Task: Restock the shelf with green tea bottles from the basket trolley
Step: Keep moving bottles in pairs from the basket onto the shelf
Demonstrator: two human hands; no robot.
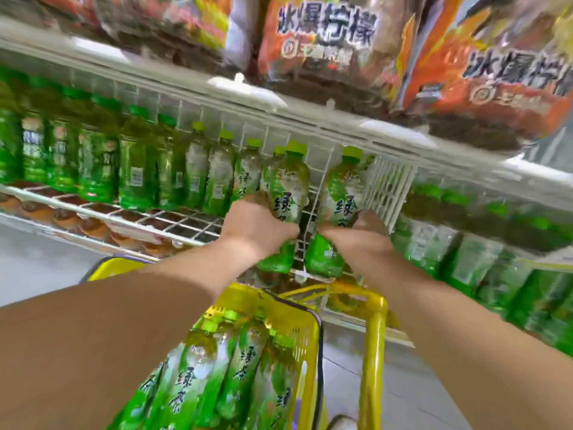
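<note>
Holding one green tea bottle in each fist, you reach both arms out to the wire shelf (124, 217). Your left hand (254, 223) wraps round the middle of the left bottle (290, 187), fingers curled over its label, lime cap up and tipped slightly toward the rack. Your right hand (359, 234) clamps the right bottle (341, 193) the same way, low on the label, its cap leaning right toward the white mesh divider (387, 187). The two bottles sit side by side, close, with a dark gap between them, their bases hanging at the shelf's front edge; the blur hides whether they touch the wire. Off to your left, a shelf row (198, 175) of green bottles stands upright along the wire, caps lined up and running away from you. Overhead, orange drink packs (325, 41) crowd the upper shelf. Down beneath your forearms, the yellow basket trolley (313, 333) sits right up by the shelving, its handle (375, 336) rising on the right, and the basket bottles (217, 367) lie packed inside, caps pointing toward the shelf. More green packs (465, 259) fill the bay on your right.
</note>
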